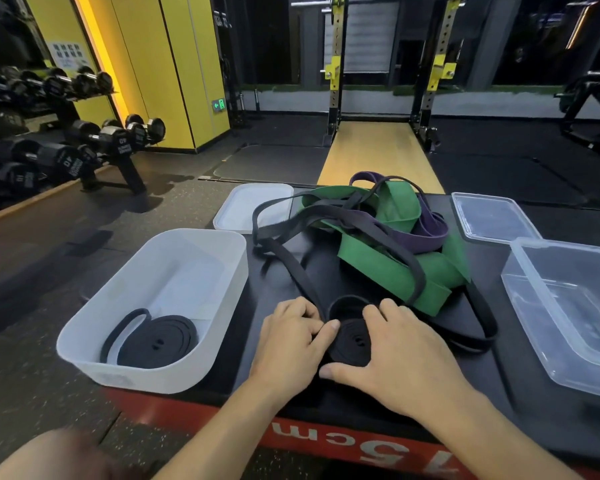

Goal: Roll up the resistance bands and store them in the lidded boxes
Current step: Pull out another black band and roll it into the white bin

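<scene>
The black platform [388,403] with its red front edge carries everything, a matte padded-looking top. On its left sits the white box [160,306], frosted plastic with rounded corners, and 1 finished black roll [156,344] already lies flat in its near corner, its loose tail curling off to the left; the white lid [243,209] rests behind it. On the right stands the clear box [568,313], thin rigid plastic and empty, with the clear lid [492,216] behind. Between them is the tangle: a wide green band [388,268], a purple band [426,233] and thin black straps looped over both, all flat, rubbery and limp. The step in hand looks like rolling band 2: the coil [352,341], a tight flat black spiral, lies at the near middle of the platform, its free strap [291,261] running back into the pile. The left hand [291,337] pinches the coil's left edge with curled fingers; the right hand [399,348] is spread over its right side, thumb underneath. Next, I judge, the strap must be kept taut and drawn clear of the green band while winding, or the elastic coil may spring loose.
</scene>
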Motion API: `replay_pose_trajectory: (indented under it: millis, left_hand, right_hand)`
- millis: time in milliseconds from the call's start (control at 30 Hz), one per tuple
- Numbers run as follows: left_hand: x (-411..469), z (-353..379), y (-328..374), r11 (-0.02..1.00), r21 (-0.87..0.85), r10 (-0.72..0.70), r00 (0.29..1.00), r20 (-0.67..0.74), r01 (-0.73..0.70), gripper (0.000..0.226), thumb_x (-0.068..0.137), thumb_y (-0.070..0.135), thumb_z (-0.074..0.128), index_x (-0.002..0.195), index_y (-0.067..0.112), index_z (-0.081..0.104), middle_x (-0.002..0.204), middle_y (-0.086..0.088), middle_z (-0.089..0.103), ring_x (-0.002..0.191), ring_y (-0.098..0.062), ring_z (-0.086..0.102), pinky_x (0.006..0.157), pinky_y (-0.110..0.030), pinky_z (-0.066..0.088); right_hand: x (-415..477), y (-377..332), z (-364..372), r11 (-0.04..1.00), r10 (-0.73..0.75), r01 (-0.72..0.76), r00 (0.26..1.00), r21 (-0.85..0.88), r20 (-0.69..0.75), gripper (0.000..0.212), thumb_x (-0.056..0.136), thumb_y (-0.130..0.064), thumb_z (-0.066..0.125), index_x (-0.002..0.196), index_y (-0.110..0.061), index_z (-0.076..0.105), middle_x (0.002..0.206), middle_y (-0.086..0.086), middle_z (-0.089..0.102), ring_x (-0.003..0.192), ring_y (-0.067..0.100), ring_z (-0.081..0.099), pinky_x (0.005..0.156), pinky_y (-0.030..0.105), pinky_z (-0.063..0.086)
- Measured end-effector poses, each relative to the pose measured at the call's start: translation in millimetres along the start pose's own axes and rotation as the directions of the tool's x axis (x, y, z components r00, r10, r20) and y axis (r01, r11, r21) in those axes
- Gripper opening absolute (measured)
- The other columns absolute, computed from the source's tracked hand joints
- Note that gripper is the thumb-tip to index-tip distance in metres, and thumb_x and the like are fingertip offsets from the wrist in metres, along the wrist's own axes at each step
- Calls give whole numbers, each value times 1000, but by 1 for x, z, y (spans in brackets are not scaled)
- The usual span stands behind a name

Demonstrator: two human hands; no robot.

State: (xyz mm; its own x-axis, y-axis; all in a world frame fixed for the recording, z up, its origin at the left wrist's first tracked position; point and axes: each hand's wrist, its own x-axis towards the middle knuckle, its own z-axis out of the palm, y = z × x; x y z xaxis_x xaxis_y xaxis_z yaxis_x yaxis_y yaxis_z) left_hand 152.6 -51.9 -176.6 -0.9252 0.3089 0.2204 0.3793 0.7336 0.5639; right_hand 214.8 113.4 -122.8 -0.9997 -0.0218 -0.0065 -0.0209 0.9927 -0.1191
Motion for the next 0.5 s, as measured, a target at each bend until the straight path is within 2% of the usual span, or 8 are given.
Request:
replay_pose_trajectory:
  millis: [100, 167, 267, 333, 400, 500]
  left_hand:
    - [-2, -1, 1, 1000, 0, 6, 1000, -11, -6, 58, 103, 54, 47, 49, 32, 42, 94, 17, 51, 105, 1, 41, 93, -25, 27]
    - [-4, 0, 2, 1000, -2, 2, 1000, -25, -2, 58, 103, 54, 46, 51, 30, 42, 94, 18, 51, 105, 0, 41, 92, -23, 25]
    - [-4, 1, 3, 1000, -19, -7, 999, -54, 6, 57, 104, 53, 45, 51, 31, 42, 96, 19, 51, 101, -2, 44, 91, -24, 29]
    - [-4, 1, 2, 998, -57, -22, 998, -65, 18, 58, 103, 53, 46, 50, 32, 43, 94, 19, 51, 100, -3, 46, 90, -26, 35]
    - [-5, 2, 0, 994, -103, -45, 996, -74, 38, 59, 102, 54, 48, 48, 29, 45, 93, 19, 50, 97, -4, 49, 83, -28, 38]
    - [-5, 4, -2, 990, -136, -52, 995, -87, 40, 61, 99, 55, 54, 45, 28, 45, 92, 20, 50, 94, -5, 52, 78, -28, 37]
  right_hand:
    - [9, 4, 2, 998, -52, 52, 999, 38, -7, 84, 68, -94, 51, 120, -27, 50, 103, -12, 36, 102, 10, 43, 85, 28, 44]
    - [13, 14, 4, 991, -99, 100, 995, 94, -9, 93, 65, -92, 57, 134, -29, 51, 107, -15, 38, 107, 8, 42, 93, 27, 44]
    - [20, 30, 4, 957, -207, 197, 978, 215, 24, 106, 66, -81, 72, 154, -32, 41, 124, -23, 40, 120, 1, 37, 101, 16, 32]
    - [25, 38, 1, 920, -297, 270, 953, 283, 58, 104, 70, -66, 83, 157, -33, 36, 137, -28, 38, 130, -4, 31, 107, 7, 23]
    - [29, 45, -1, 883, -356, 297, 929, 363, 105, 100, 75, -49, 87, 158, -37, 33, 144, -34, 32, 136, -11, 23, 106, -2, 13]
    - [33, 52, -1, 863, -382, 290, 911, 414, 158, 96, 81, -38, 86, 158, -39, 29, 154, -30, 26, 141, -15, 17, 103, -6, 7]
